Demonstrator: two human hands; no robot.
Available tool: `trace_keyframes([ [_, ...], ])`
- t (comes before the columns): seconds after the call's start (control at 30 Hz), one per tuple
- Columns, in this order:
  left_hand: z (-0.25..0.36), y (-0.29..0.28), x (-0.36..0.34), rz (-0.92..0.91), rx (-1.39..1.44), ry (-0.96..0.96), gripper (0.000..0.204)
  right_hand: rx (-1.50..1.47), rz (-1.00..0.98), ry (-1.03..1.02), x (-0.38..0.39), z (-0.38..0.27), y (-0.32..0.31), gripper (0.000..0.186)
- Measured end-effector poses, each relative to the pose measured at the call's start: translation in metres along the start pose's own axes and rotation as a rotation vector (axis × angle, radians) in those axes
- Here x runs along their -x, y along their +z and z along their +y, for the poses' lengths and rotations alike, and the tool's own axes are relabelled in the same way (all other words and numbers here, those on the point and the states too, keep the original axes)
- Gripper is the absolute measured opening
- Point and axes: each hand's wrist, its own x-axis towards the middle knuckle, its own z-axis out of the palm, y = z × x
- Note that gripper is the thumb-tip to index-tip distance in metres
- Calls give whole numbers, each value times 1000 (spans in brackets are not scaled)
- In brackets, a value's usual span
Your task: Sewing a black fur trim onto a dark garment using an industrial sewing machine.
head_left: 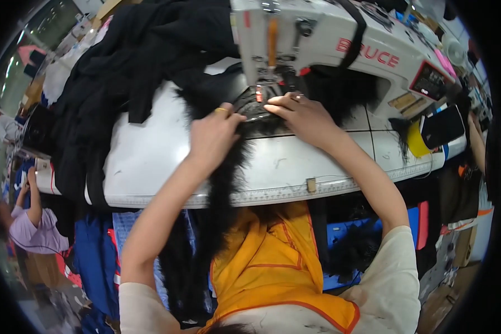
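Observation:
A white sewing machine (345,47) stands on a white table, its lit needle area over black cloth with furry trim (228,167). My left hand (214,133) grips the edge of this black furry cloth just left of the presser foot (260,94), its fingers closed. On the right side of the foot, my right hand (303,117) lies on the same cloth with its fingers stretched out toward the needle. The fur trim hangs over the table's front edge between my arms. My fingertips partly cover the cloth under the foot.
A heap of black cloth (145,50) covers the table's left and back. A ruler tape (273,195) runs along the front edge. At the right end sits a yellow and black thread cone (420,138). A co-worker in a lilac top (36,225) is at far left.

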Motion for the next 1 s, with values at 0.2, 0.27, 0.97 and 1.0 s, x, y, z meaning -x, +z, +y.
trace_keyframes([
  [0.2, -33, 12, -17, 232, -98, 675, 25, 201, -20, -193, 4, -1, 1, 43],
  [0.27, -40, 7, -31, 134, -69, 615, 22, 199, 29, -202, 4, 6, 1, 40],
  [0.97, 2, 13, -27, 138, -21, 421, 38, -125, -62, 64, 3, 3, -14, 51],
  [1.0, -1, 15, -24, 173, -8, 404, 34, -112, -72, 75, 3, 2, -14, 51],
])
